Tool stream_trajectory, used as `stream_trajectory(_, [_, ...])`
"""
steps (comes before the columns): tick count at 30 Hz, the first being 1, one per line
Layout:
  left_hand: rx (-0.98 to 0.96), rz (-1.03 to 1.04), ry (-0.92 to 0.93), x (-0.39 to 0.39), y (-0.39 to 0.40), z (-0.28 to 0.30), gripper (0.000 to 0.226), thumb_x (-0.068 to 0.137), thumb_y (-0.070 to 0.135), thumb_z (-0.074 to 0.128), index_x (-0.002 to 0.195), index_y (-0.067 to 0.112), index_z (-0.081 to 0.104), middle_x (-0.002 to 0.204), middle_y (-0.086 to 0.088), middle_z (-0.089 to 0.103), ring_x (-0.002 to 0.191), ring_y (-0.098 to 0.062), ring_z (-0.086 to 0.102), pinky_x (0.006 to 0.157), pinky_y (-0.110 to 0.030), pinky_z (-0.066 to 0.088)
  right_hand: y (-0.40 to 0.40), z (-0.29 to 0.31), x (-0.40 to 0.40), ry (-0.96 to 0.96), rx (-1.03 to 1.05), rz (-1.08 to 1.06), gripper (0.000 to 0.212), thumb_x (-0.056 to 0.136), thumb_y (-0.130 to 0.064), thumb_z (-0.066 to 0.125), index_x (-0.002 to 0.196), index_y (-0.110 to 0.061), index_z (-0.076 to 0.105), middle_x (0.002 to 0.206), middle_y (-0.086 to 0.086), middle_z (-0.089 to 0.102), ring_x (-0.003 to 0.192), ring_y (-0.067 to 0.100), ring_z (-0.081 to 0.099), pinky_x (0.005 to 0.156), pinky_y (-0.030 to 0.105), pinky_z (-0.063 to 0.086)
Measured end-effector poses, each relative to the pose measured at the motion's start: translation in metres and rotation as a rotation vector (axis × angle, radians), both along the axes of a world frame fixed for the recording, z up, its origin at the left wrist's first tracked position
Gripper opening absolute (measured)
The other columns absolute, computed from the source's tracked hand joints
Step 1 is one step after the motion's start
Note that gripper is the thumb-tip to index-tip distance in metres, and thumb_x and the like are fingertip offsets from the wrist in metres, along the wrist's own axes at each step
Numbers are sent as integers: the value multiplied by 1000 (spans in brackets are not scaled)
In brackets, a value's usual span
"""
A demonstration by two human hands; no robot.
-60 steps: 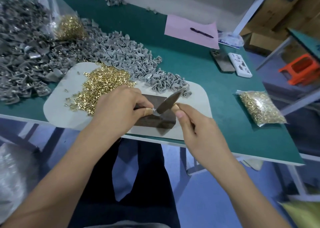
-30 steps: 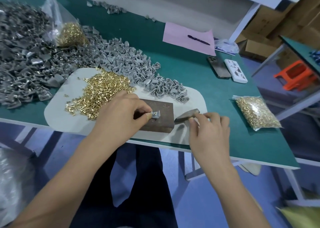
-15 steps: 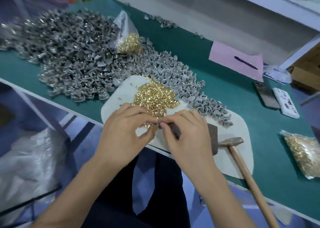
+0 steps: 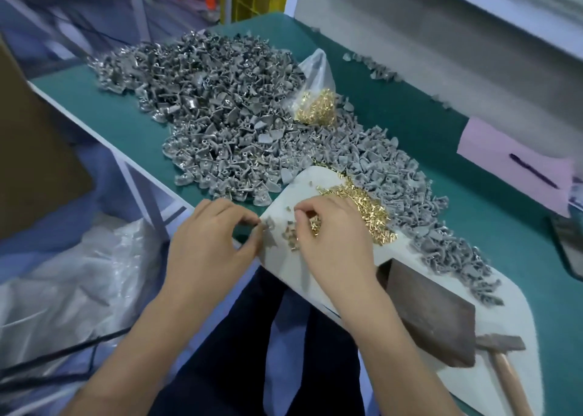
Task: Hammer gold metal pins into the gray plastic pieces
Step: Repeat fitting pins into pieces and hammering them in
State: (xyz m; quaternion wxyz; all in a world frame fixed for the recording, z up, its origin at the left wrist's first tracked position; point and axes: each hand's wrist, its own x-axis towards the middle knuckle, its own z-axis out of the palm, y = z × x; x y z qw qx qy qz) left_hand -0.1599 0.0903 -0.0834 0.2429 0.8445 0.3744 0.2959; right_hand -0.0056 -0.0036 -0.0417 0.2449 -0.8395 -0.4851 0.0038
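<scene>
Head view, looking down at a green work table (image 4: pixel 426 125) w/ both bare hands at its near edge. Left hand (image 4: pixel 208 245) has fingers curled, thumb & forefinger pinching a small gray plastic piece (image 4: pixel 268 224) at the corner of a white rounded mat (image 4: pixel 315 276). Right hand (image 4: pixel 334 235) sits on the mat, fingers curled down into the near edge of a loose pile of small gold metal pins (image 4: pixel 366 210); can't tell if it has a pin pinched. A few gray bits lie between the two hands. Big heap of gray plastic pieces (image 4: pixel 220 125) spreads across the table behind & right of the mat. Clear plastic bag of gold pins (image 4: pixel 315 103) rests on the heap. Dark brown metal block (image 4: pixel 432 317) lies on the mat right of the right forearm; wooden-handled hammer (image 4: pixel 501 352) lies just beside it, untouched. Pink paper w/ a pen (image 4: pixel 511 163) at far right.
</scene>
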Motion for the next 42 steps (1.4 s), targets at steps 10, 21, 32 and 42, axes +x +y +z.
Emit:
stream_trajectory(10, [-48,98,130,15,22,7,7,87,41,71,91,36,68,91,16,58,100,-8,49,64,-25,32,36,-6,4,-121,-170,-111,15,97,-40,63,97,-33,77,98,-11,72,102,19,47,88,39,32])
stream_trajectory(21, [-71,86,-27,14,12,15,9,87,30,76,93,32,70,96,17,60,103,-11,53,69,-32,47,36,-13,7,-204,-215,-139,23,98,-42,58,89,-29,75,96,-9,67,103,19,48,86,39,25])
stream_trajectory(32, [-111,-274,-251,64,-31,27,7,90,30,73,97,33,72,95,14,63,91,-3,56,72,-27,43,-54,19,36,187,160,-215,15,83,-15,70,83,-30,66,81,-16,67,82,6,63,75,35,56])
stream_trajectory(42, [-50,-657,10,162,-74,35,5,91,42,66,92,39,70,88,23,64,77,14,50,61,-23,39,-170,12,91,162,342,-547,23,88,-5,68,94,-26,76,90,-14,71,85,6,62,85,21,50])
